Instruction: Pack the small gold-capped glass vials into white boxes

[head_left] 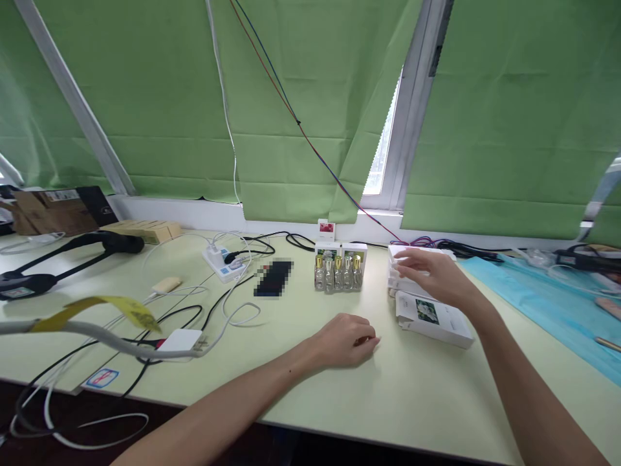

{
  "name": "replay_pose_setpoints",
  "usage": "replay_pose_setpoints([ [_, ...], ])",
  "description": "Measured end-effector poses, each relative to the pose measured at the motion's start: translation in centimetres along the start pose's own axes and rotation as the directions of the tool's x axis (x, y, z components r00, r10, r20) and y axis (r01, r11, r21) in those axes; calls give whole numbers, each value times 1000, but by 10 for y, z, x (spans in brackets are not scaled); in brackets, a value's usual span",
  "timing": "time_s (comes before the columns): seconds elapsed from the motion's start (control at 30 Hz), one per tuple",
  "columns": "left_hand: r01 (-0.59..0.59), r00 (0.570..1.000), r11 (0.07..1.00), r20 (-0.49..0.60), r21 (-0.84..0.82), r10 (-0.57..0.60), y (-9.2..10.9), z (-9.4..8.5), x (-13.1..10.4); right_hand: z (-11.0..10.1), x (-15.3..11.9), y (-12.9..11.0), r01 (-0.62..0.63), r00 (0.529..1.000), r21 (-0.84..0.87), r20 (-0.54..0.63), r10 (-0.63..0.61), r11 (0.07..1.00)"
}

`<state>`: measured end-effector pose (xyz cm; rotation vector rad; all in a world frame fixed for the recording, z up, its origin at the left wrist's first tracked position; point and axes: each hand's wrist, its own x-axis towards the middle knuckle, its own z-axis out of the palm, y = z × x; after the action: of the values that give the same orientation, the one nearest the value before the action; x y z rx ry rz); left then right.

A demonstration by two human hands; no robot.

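My left hand (345,340) rests on the table with its fingers curled in a loose fist, and nothing shows in it. Over a stack of small white boxes (394,283) reaches my right hand (434,275), fingers stretched out and apart; whether its tips touch the top box I cannot tell. In front of that stack, below the right hand, lies a white box with a flower picture (431,317). Several small glass bottles (338,275) with gold and silver caps stand in a row beyond my left hand. Behind them are upright picture boxes (354,249) and a small white box with a red picture (326,229).
Left of the bottles are a blurred-out dark object (274,278), a power strip (224,264), a white charger (180,340) and tangled cables. A black frame-like object (72,259) lies far left. Blue sheeting (538,304) covers the table's right side. Green curtains (310,97) hang behind.
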<state>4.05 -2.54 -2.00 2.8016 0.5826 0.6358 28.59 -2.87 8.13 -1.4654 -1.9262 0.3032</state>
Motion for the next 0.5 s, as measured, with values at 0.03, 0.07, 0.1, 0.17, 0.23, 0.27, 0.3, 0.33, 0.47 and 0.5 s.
replay_pose_setpoints([
  [0.03,4,1000,1000,0,-6,-4,0,0,0,-5,-6,4,-25,999,3,35,25,1000],
  [0.07,6,1000,1000,1,-13,-6,-1,0,0,-9,-11,7,-46,997,-13,63,47,999],
  [0.1,7,1000,1000,1,-17,-7,-1,0,0,-14,-16,11,-56,994,-43,87,60,997],
  [0.17,2,1000,1000,1,-22,-2,-2,0,0,-20,-22,18,-93,990,-110,92,103,990],
  [0.23,-1,1000,1000,-5,-25,1,-3,-1,0,-22,-25,27,-124,983,-186,108,145,975],
  [0.27,-1,1000,1000,-7,-28,1,-3,-1,0,-22,-26,32,-143,976,-221,129,174,965],
  [0.3,1,1000,1000,-8,-30,-1,-3,-1,0,-21,-27,38,-153,967,-257,161,199,954],
  [0.33,3,1000,999,-8,-33,-3,-3,-1,0,-20,-28,42,-158,956,-288,195,219,944],
  [0.47,13,1000,999,-2,-48,-13,-3,-2,0,-11,-30,57,-191,912,-335,286,292,923],
  [0.5,14,1000,999,-1,-50,-14,-2,-2,0,-10,-31,58,-201,906,-335,294,305,921],
])
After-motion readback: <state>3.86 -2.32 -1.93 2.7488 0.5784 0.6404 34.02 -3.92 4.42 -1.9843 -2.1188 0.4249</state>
